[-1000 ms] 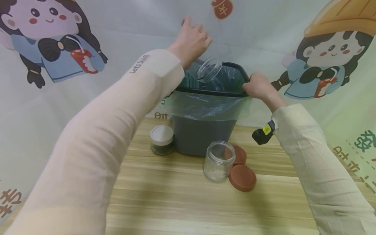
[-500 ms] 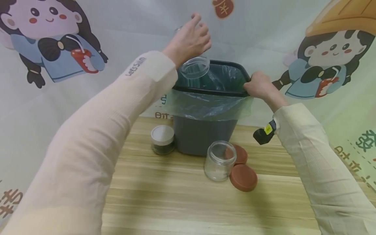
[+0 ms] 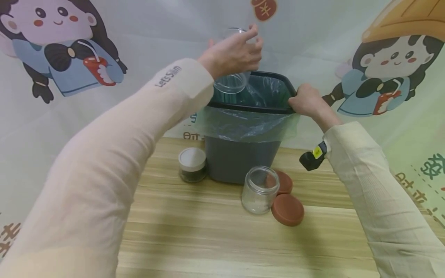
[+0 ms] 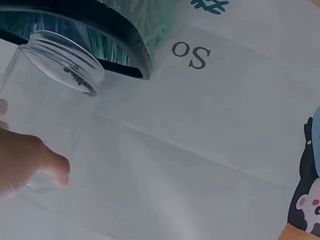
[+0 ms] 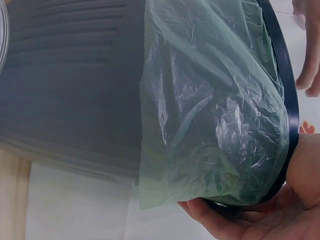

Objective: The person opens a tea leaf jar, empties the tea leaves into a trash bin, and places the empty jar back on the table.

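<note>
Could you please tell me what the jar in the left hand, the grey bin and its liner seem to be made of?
Jar: smooth, glossy, probably glass, though clear plastic is possible; its wall is see-through and its threaded neck catches light.
Bin: likely moulded plastic, rather matt, judging by its ribbed wall.
Liner: apparently thin, shiny plastic film, translucent and wrinkled.

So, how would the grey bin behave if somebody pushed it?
The bin might tip if pushed high, since it narrows downward, though the right hand gripping its rim could steady it. The thin, crinkled bag would probably crumple.
</note>
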`<state>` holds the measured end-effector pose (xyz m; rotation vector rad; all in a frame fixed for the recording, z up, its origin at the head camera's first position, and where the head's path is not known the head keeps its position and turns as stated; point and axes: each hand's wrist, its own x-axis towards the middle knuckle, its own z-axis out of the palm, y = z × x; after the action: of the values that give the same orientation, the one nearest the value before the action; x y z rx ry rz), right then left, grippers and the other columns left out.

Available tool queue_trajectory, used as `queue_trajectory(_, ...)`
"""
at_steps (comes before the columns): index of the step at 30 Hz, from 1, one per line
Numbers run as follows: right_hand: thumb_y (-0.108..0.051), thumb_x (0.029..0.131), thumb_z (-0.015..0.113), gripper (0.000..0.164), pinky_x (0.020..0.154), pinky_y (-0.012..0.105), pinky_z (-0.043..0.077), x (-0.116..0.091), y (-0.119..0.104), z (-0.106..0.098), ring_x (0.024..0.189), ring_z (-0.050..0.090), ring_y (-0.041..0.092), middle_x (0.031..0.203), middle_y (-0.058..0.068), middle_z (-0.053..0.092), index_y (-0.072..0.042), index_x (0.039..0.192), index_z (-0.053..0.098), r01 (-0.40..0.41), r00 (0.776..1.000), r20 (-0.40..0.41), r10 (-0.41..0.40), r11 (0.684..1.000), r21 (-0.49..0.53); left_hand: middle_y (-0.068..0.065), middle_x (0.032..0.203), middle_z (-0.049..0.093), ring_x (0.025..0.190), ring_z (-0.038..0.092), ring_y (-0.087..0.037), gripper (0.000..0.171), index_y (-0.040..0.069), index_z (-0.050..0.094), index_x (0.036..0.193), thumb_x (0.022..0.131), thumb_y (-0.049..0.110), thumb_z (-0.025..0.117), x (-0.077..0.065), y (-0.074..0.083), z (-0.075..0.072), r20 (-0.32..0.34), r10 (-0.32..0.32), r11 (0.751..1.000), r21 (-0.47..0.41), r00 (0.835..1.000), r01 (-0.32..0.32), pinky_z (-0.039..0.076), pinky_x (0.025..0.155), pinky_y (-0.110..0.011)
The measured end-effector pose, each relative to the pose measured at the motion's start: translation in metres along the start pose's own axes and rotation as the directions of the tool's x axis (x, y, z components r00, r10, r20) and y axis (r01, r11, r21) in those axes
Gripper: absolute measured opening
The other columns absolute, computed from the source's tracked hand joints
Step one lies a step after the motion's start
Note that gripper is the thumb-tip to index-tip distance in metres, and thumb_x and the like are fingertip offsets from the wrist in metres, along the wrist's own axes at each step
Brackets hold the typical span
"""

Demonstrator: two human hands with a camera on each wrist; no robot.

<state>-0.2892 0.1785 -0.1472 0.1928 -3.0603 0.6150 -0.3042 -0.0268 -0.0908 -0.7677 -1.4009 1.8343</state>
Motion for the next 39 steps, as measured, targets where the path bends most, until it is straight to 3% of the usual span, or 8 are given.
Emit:
queue_trajectory(8, -0.007, 0.085, 0.033, 0.020, 0.050, 0.027, 0.031, 0.000, 0.000, 0.000, 0.051, 0.031, 0.015, 0.059, 0.003, 0.032, -0.004, 0.065, 0.037, -0.007, 1.000, 0.006, 0.007, 1.000, -0.004, -0.022, 0.127, 0.038, 0.116, 0.034, -0.032, 0.095, 0.004, 0.030, 0.128, 0.049, 0.001, 0.083, 0.003, 0.005, -0.004, -0.068, 0.084, 0.995, 0.056, 0.994, -0.080, 0.030, 0.095, -0.047)
queue_trajectory(17, -0.006, 0.083, 0.035, 0.020, 0.051, 0.028, 0.031, 0.000, 0.000, 0.001, 0.055, 0.034, 0.018, 0.061, 0.005, 0.033, -0.004, 0.063, 0.037, 0.014, 1.000, -0.025, -0.014, 0.999, -0.030, -0.017, 0.131, 0.037, 0.120, 0.033, -0.030, 0.097, 0.010, 0.032, 0.130, 0.049, -0.001, 0.083, 0.004, 0.010, -0.004, -0.096, 0.156, 0.988, 0.029, 0.983, -0.154, 0.028, 0.097, -0.047)
queue_trajectory(26, -0.006, 0.083, 0.034, 0.019, 0.052, 0.028, 0.032, 0.001, 0.000, 0.002, 0.056, 0.035, 0.019, 0.062, 0.006, 0.033, -0.004, 0.065, 0.037, -0.002, 1.000, -0.024, 0.002, 1.000, -0.021, -0.016, 0.131, 0.037, 0.120, 0.032, -0.030, 0.095, 0.011, 0.031, 0.131, 0.051, 0.000, 0.082, 0.005, 0.012, -0.003, -0.088, 0.140, 0.990, 0.002, 0.986, -0.140, 0.028, 0.097, -0.047)
queue_trajectory(30, -0.006, 0.082, 0.034, 0.020, 0.051, 0.028, 0.031, 0.001, 0.000, 0.002, 0.053, 0.033, 0.018, 0.060, 0.004, 0.031, -0.005, 0.062, 0.036, 0.002, 1.000, -0.027, -0.003, 1.000, -0.024, -0.014, 0.126, 0.043, 0.114, 0.037, -0.029, 0.066, 0.009, 0.039, 0.124, 0.068, -0.001, 0.072, 0.005, 0.014, -0.002, -0.090, 0.074, 0.987, -0.134, 0.993, -0.086, 0.029, 0.097, -0.047)
queue_trajectory(33, -0.006, 0.082, 0.035, 0.020, 0.051, 0.028, 0.031, 0.001, 0.000, 0.002, 0.055, 0.034, 0.018, 0.061, 0.005, 0.032, -0.005, 0.062, 0.037, 0.006, 0.999, -0.034, -0.007, 1.000, -0.025, -0.015, 0.124, 0.046, 0.112, 0.040, -0.030, 0.047, 0.007, 0.043, 0.122, 0.079, -0.001, 0.062, 0.007, 0.013, -0.003, -0.050, 0.012, 0.956, -0.292, 0.999, -0.026, 0.028, 0.098, -0.048)
queue_trajectory(36, -0.006, 0.082, 0.035, 0.018, 0.052, 0.028, 0.032, 0.001, 0.000, 0.002, 0.058, 0.036, 0.019, 0.063, 0.006, 0.034, -0.004, 0.064, 0.038, 0.004, 0.999, -0.037, -0.005, 1.000, -0.021, -0.016, 0.124, 0.046, 0.112, 0.041, -0.031, 0.048, 0.005, 0.041, 0.124, 0.080, -0.001, 0.060, 0.008, 0.011, -0.005, 0.044, -0.021, 0.908, -0.416, 0.999, 0.038, 0.026, 0.099, -0.050)
queue_trajectory(39, -0.007, 0.083, 0.034, 0.018, 0.052, 0.028, 0.032, 0.001, 0.000, 0.002, 0.058, 0.036, 0.020, 0.064, 0.006, 0.034, -0.003, 0.065, 0.039, -0.003, 1.000, -0.030, 0.002, 1.000, -0.016, -0.017, 0.126, 0.045, 0.113, 0.040, -0.032, 0.049, 0.005, 0.038, 0.126, 0.082, 0.001, 0.059, 0.009, 0.007, -0.008, 0.165, -0.032, 0.855, -0.506, 0.986, 0.112, 0.024, 0.100, -0.052)
